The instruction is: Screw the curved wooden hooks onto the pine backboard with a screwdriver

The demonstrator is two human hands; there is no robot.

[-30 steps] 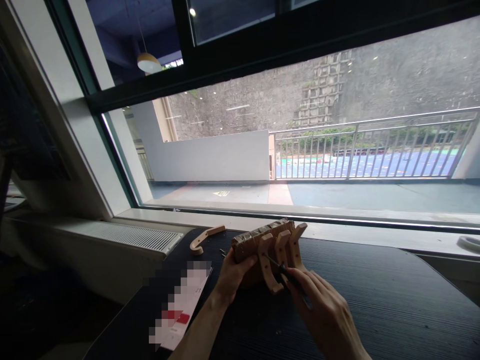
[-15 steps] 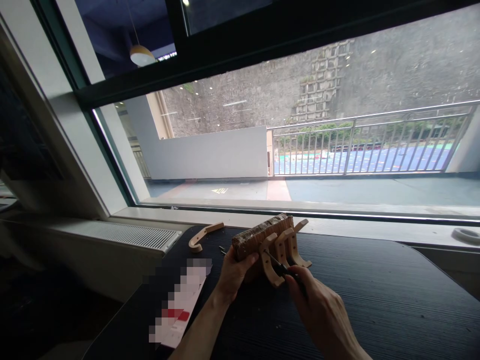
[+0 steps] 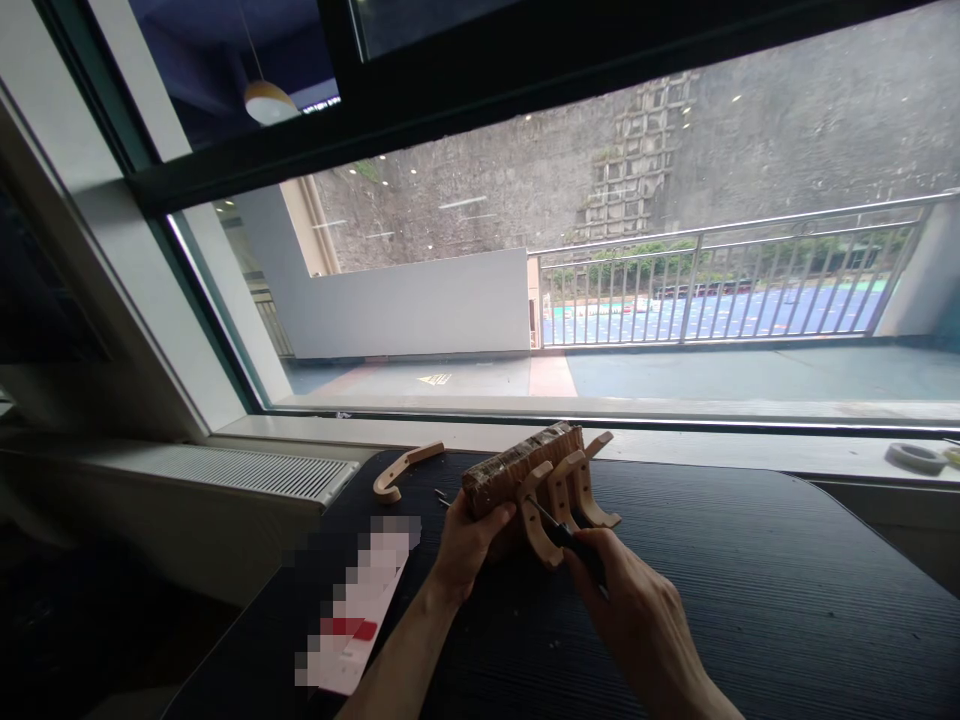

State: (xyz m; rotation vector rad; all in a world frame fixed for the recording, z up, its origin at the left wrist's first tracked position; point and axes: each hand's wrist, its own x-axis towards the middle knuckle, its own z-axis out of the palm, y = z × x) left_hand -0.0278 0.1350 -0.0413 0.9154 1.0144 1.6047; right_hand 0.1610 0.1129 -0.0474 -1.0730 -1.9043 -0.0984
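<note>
A rough, bark-edged wooden block (image 3: pixel 517 468) is tilted up over the dark table, with my left hand (image 3: pixel 469 540) closed around its near left end, thumb on the front face. Several curved wooden hooks (image 3: pixel 536 525) stand side by side along that face. My right hand (image 3: pixel 626 590) grips the dark handle of a screwdriver (image 3: pixel 564 535). Its thin shaft points up and left to a hole in the nearest hook; whether the tip sits in a screw is too small to tell.
A loose wooden hook (image 3: pixel 405 468) lies at the table's far left, with small screws (image 3: pixel 441 495) near the block. A partly blurred pink-and-white card (image 3: pixel 360 620) rests left of my left forearm. Behind the table (image 3: pixel 750 560) run the window sill, a radiator (image 3: pixel 247 475) and a tape roll (image 3: pixel 916 458).
The view has shifted slightly. My left hand keeps its hold on the block, and the screwdriver stays at the nearest hook with my right hand around its handle.
</note>
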